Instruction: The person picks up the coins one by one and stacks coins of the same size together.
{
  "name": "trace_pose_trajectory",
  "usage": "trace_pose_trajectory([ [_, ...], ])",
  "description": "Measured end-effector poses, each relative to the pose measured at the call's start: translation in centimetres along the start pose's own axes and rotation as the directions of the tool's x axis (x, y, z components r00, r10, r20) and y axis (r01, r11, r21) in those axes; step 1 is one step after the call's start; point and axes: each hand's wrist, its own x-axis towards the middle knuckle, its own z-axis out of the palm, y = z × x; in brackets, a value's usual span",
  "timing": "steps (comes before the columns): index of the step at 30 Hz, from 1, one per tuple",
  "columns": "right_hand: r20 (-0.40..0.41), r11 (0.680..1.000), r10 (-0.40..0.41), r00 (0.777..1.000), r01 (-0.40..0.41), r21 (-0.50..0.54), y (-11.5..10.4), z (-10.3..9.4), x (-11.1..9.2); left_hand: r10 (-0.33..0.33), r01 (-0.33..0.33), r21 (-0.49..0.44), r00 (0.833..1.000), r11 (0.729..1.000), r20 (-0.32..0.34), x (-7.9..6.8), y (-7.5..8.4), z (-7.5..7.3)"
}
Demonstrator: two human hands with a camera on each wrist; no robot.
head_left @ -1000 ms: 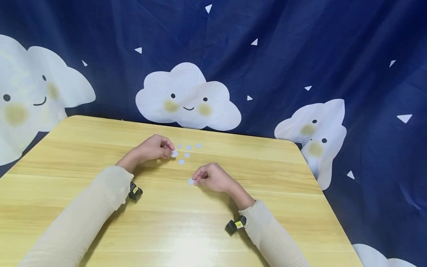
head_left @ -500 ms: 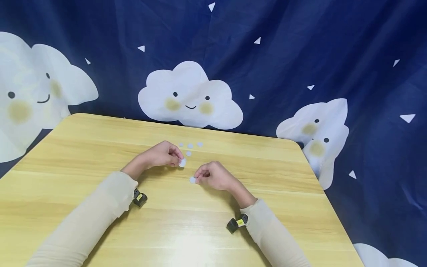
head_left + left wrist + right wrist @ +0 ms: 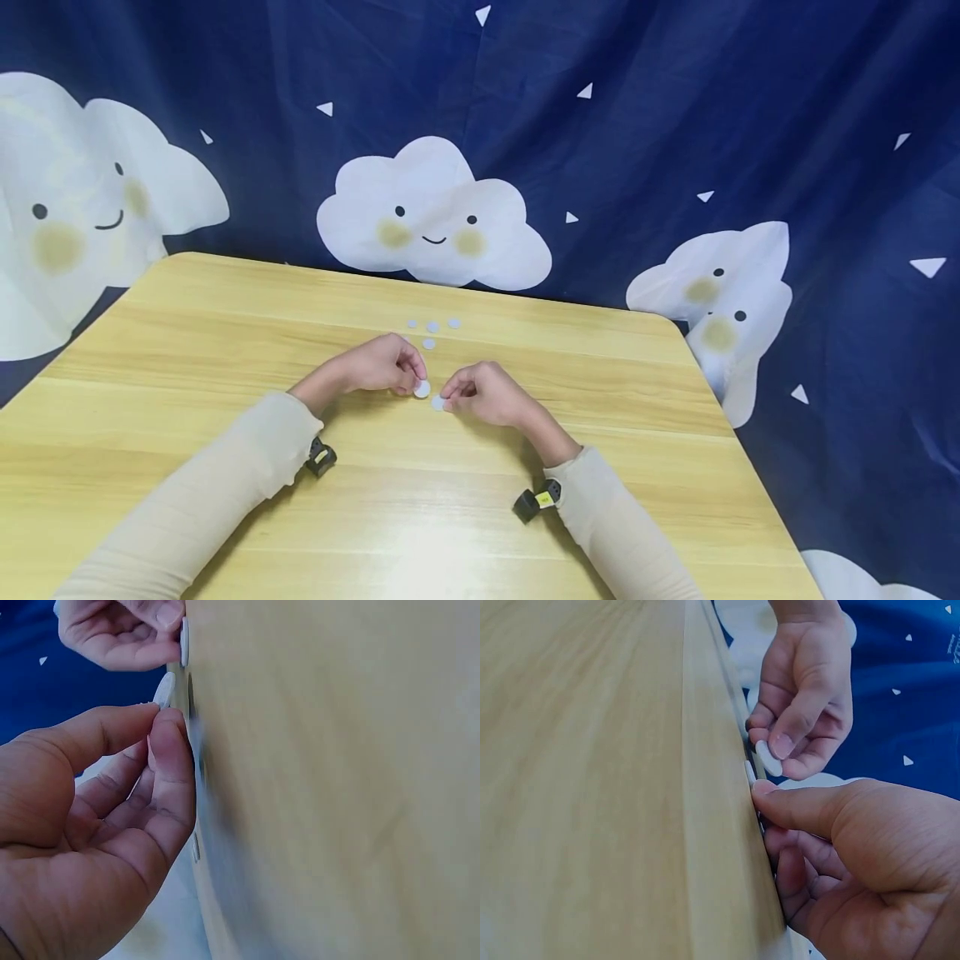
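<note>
In the head view my left hand point(image 3: 381, 365) pinches a thin, round white disc point(image 3: 422, 389) between thumb and fingertips. The left wrist view shows that disc point(image 3: 166, 687) tilted up, clear of the table. Close by on the right, my right hand point(image 3: 489, 395) holds a second white disc point(image 3: 438, 403) by its edge, low at the tabletop. In the right wrist view the thumb lies at the rim of this second disc point(image 3: 750, 772). A narrow gap separates the two discs. Several more white discs point(image 3: 432, 327) lie flat beyond the hands.
The wooden table point(image 3: 315, 517) has rounded far corners. Behind it hangs a dark blue curtain point(image 3: 622, 167) printed with white clouds and triangles. Black wrist cameras point(image 3: 321, 457) sit at both beige sleeves point(image 3: 202, 492).
My left hand has taken the nearest disc of the far group, with a disc held at its fingertips throughout, and moved right and nearer to me, beside the right hand. The right hand hardly moved.
</note>
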Motion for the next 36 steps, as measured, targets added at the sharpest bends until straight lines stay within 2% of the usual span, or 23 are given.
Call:
trace_pose_trajectory([
  [8,0.003,1.0,0.004,1.0,-0.004,-0.008,0.0,0.1,0.0,-0.024,0.025,0.044,1.0,0.999,-0.009,0.0,0.5,1.1],
  [15,0.004,1.0,0.008,1.0,-0.008,-0.009,-0.1,0.1,-0.1,-0.078,0.086,0.09,0.993,0.992,-0.089,0.0,1.1,1.9],
  [26,0.008,1.0,0.008,1.0,-0.008,0.011,0.0,0.0,0.0,-0.136,0.141,0.023,0.979,0.99,-0.15,0.0,1.8,3.2],
  [36,0.009,1.0,0.012,1.0,-0.012,0.028,0.0,0.1,0.0,-0.144,0.148,0.011,0.977,0.989,-0.156,-0.2,2.1,4.0],
])
